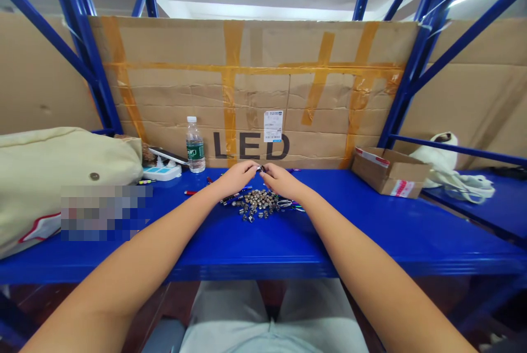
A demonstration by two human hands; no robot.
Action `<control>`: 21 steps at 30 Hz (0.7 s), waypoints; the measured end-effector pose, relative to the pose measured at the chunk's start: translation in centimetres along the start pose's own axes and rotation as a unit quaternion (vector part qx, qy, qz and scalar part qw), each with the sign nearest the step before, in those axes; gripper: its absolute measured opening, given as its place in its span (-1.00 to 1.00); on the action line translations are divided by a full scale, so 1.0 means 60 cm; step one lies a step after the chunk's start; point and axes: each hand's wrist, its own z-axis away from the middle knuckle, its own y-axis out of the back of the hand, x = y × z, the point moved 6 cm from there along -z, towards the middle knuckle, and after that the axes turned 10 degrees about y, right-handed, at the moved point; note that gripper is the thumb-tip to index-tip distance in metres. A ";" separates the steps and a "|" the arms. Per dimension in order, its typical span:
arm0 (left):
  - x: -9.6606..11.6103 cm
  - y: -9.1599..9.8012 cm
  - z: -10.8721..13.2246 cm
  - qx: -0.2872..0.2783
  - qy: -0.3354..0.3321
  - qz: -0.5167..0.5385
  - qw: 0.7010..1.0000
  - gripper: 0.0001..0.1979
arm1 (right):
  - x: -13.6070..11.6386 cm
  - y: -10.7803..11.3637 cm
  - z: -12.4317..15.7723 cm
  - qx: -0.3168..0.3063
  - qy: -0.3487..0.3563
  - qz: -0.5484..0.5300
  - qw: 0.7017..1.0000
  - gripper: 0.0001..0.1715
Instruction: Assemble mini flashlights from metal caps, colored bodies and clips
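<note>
Both my hands meet above the far part of a blue shelf (288, 243). My left hand (236, 177) and my right hand (280, 180) pinch one small metal part (260, 168) between their fingertips. Just in front of the hands lies a pile of several small silvery metal parts (257, 202). A few thin pen-like pieces (230, 198) lie at the pile's left edge, under my left hand. My fingers are curled tight around the small part, which is too tiny to name further.
A water bottle (195, 145) stands at the back left, beside a power strip (162, 171) with a phone (168, 155) on it. A beige bag (61, 177) fills the left. A small cardboard box (389, 171) sits right, a white bag (448, 169) beyond. Taped cardboard (255, 89) marked LED closes the back.
</note>
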 end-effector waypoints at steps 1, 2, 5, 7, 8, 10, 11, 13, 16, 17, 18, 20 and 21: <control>-0.002 0.000 -0.001 0.001 0.003 0.013 1.000 -0.73 | -0.001 -0.002 0.002 -0.010 -0.011 -0.025 1.000 -0.84; -0.004 0.001 -0.002 0.001 0.007 0.026 1.000 -0.72 | -0.002 -0.005 0.003 -0.020 -0.020 -0.051 0.998 -0.84; -0.007 0.004 -0.003 0.003 0.013 0.045 0.999 -0.71 | -0.003 -0.011 0.005 -0.035 -0.029 -0.093 0.995 -0.81; -0.005 0.007 -0.001 0.007 0.006 0.037 0.999 -0.69 | 0.001 -0.009 0.003 -0.019 -0.016 -0.073 0.997 -0.78; -0.003 0.008 0.000 0.009 0.000 0.028 1.000 -0.69 | 0.004 -0.007 0.001 -0.006 -0.006 -0.049 0.999 -0.77; 0.002 0.007 0.003 0.008 -0.013 0.003 1.000 -0.69 | 0.010 -0.002 -0.004 0.020 0.013 0.014 1.000 -0.75; 0.005 0.006 0.005 0.007 -0.019 -0.011 1.000 -0.69 | 0.013 0.000 -0.006 0.029 0.019 0.048 0.998 -0.75; 0.011 0.003 0.008 0.008 -0.031 -0.043 0.999 -0.71 | 0.016 0.001 -0.008 0.035 0.017 0.112 0.993 -0.76; 0.022 0.001 0.012 0.023 -0.056 -0.082 0.995 -0.72 | 0.014 -0.002 -0.009 0.037 0.007 0.163 0.986 -0.75; 0.025 0.001 0.013 0.030 -0.066 -0.091 0.993 -0.73 | 0.011 -0.003 -0.009 0.046 0.009 0.162 0.986 -0.74; 0.029 0.002 0.014 0.039 -0.075 -0.098 0.992 -0.73 | 0.008 -0.003 -0.009 0.060 0.013 0.155 0.986 -0.74; 0.034 0.005 0.016 0.059 -0.086 -0.103 0.989 -0.74 | 0.007 -0.002 -0.009 0.093 0.019 0.120 0.988 -0.73; 0.035 0.007 0.017 0.067 -0.088 -0.104 0.988 -0.74 | 0.008 -0.002 -0.010 0.106 0.022 0.098 0.989 -0.73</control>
